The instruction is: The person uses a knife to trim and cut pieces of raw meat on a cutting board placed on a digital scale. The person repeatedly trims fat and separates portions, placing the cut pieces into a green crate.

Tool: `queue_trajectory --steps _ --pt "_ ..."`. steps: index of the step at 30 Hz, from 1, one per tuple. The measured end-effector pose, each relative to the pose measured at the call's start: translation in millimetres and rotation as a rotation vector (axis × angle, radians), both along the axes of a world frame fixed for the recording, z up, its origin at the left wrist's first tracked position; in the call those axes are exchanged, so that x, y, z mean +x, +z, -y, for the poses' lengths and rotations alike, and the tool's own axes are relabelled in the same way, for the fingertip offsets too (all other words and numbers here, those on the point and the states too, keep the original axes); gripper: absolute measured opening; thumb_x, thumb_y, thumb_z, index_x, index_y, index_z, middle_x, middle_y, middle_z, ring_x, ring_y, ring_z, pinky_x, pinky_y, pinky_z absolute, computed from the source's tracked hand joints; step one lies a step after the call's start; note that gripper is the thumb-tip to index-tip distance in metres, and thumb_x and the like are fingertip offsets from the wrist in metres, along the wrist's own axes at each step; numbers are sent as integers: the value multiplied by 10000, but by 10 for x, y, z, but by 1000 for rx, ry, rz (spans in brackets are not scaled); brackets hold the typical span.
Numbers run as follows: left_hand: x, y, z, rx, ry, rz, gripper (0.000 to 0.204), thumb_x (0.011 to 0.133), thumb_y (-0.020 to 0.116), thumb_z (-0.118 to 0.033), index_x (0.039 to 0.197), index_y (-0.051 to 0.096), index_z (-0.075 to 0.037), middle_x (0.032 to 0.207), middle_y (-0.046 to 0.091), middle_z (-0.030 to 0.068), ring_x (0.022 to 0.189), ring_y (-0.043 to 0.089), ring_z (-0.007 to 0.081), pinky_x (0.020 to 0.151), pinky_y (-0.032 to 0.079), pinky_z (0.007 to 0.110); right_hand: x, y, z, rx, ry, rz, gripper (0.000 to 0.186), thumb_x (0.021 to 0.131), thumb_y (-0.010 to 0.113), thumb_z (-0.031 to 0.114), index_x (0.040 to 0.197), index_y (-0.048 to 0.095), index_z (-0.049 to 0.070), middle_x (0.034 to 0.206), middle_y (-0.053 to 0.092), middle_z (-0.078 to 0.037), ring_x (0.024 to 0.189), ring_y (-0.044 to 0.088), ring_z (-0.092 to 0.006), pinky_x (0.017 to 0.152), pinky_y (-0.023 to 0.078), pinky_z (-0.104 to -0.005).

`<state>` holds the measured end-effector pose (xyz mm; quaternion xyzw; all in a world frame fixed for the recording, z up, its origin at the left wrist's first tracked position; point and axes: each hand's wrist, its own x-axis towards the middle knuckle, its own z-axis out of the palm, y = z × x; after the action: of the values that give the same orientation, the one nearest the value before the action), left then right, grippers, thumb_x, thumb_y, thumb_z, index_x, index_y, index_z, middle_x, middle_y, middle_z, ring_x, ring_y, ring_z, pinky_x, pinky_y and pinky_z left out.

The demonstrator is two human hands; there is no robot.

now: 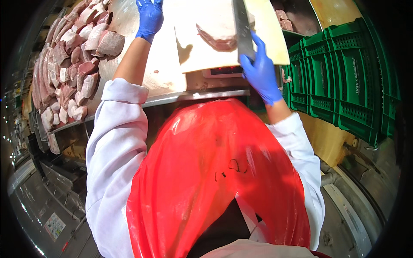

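My right hand [261, 75], in a blue glove, is closed on the near end of a broad-bladed knife [243, 30]; the grip hides the handle. The blade points away from me, partly over a pale piece of meat [217, 38] on a white cutting board [193, 60]. My left hand [149, 20], also blue-gloved, is over the bright metal worktable [161, 71] left of the board. Its fingers look apart, with their tips cut off by the upper edge. Nothing shows in it.
Many cut meat pieces [69, 64] are heaped on the table's left side. Green crates [340, 77] stand at the right. A device with a red display [222, 72] sits under the board's near edge. More meat [282, 19] lies beyond the board at the right.
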<state>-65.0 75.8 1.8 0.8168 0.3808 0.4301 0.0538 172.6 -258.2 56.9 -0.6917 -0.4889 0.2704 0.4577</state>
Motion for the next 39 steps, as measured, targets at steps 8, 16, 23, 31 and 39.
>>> queue_trajectory --steps 8,16,23,31,39 --pt "-215 -159 54 -38 -148 143 584 1108 409 -313 1519 320 92 1576 320 310 1493 257 454 1241 201 489 -781 -169 -914 51 -174 474 748 921 523 117 1624 277 179 652 613 -256 591 615 -467 587 491 -530" --pt "-72 -366 -66 -304 -366 465 512 1108 407 -298 1439 426 93 1436 478 268 1351 455 383 1165 340 433 -1431 -155 -198 -368 -142 620 806 937 521 101 1648 154 193 694 642 -236 626 641 -450 595 515 -557" --pt "354 -186 398 -508 -408 637 391 864 818 -309 1043 653 -4 851 667 78 763 657 160 687 541 294 -1847 174 743 -615 -111 465 779 923 529 58 1637 239 174 685 616 -228 598 629 -412 576 507 -473" --pt "501 -74 752 -552 -484 61 304 762 765 -305 865 651 -43 782 661 128 712 668 299 691 552 400 -1349 349 27 -201 -439 314 766 927 561 60 1629 268 143 683 633 -180 604 667 -279 630 536 -373" --pt "334 -38 581 -849 -569 100 240 757 760 -240 841 712 -20 720 704 95 643 658 159 644 548 314 -909 344 -1590 -208 -325 655 726 835 583 90 1526 382 -6 1051 707 -314 939 711 -444 837 563 -493"
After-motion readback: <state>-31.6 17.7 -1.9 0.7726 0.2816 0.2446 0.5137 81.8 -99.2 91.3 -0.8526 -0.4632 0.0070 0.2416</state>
